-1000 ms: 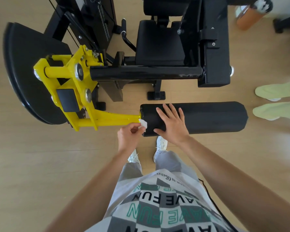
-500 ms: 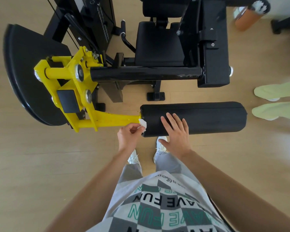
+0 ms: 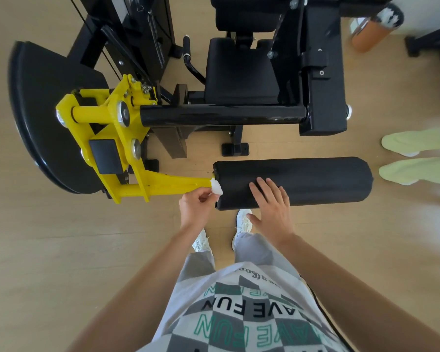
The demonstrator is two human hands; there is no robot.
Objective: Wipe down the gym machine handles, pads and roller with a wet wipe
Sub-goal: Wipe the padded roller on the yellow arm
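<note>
one wipe is in play, pinched in the left hand and pressed to the roller at its nine o'clock end, right where the yellow arm meets the end cap. the right hand lies flat on the roller's near side, fingers straight, grasping nothing, seemingly steadying it. the step in hand looks like the roller's end face. i can make out no wet streaks on its long black body, which likely waits its turn. the seat pad at twelve o'clock, the glossy bar before it and the handle at eleven look untouched, though dryness is hard to judge. i'd call the job early.

room: the roller's three o'clock end is free, but another person's feet stand just beside it, so a sweep that way ends close to them. between roller and bar lies open floor with a machine foot in it. at nine o'clock the arm's edges and bolts crowd the wiping hand.
</note>
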